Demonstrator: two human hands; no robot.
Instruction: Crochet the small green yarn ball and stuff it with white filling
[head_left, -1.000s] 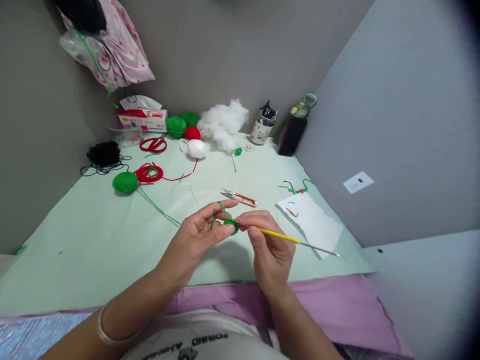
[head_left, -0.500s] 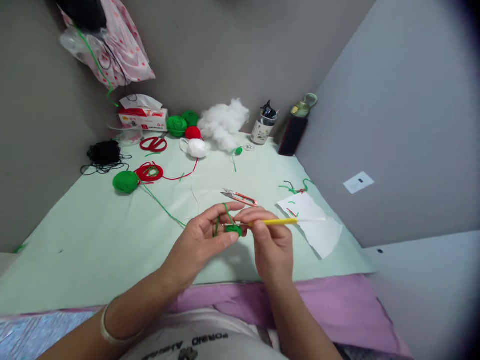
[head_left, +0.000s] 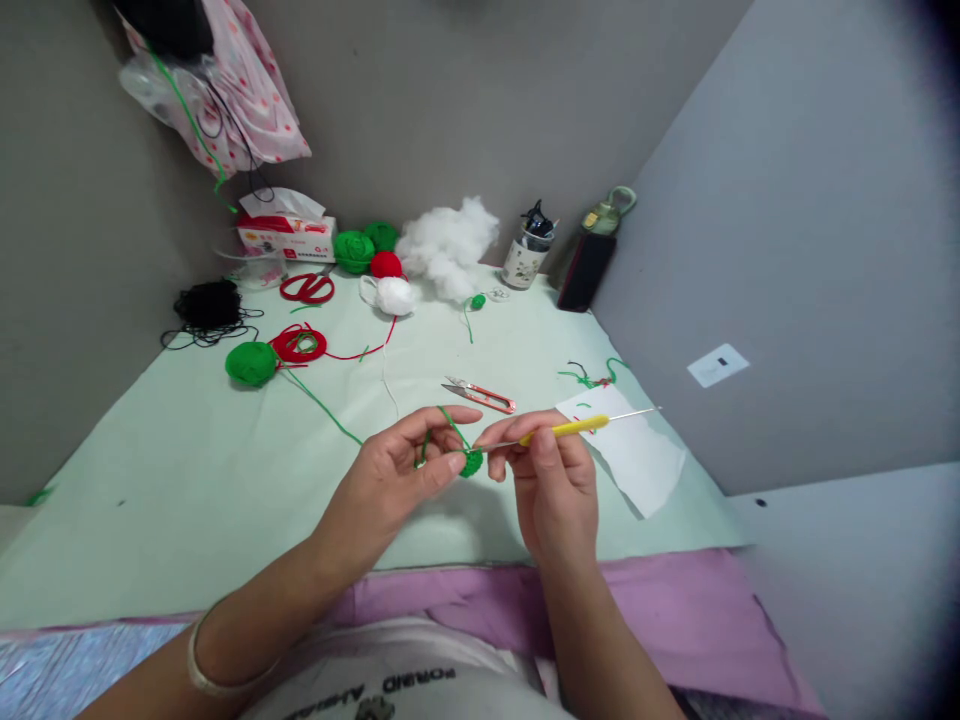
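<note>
Left hand [head_left: 397, 480], nearest, pinched the green crocheted piece [head_left: 471, 462] between thumb and fingers, with yarn looped over the raised forefinger. The piece was held in the air above the desk [head_left: 187, 480], not resting on it.

Right hand [head_left: 551, 490], just right of the piece, was closed on the yellow handle of the crochet hook [head_left: 566, 429]. The hook's metal tip seemed to meet the piece's right edge.

The piece was a small flat round of stitches, judged to be early rounds with most of the work left.

A green strand [head_left: 322, 408] ran uncut from the piece, left and away, to the green yarn ball [head_left: 251, 363], so the piece was not fastened off.

Just beyond the piece, thread snips [head_left: 480, 395] lay untouched. To its right was white paper [head_left: 630, 450] with yarn trimmings on it.

Far beyond the piece, by the wall, sat white stuffing [head_left: 448, 245]; none showed in the piece.
</note>
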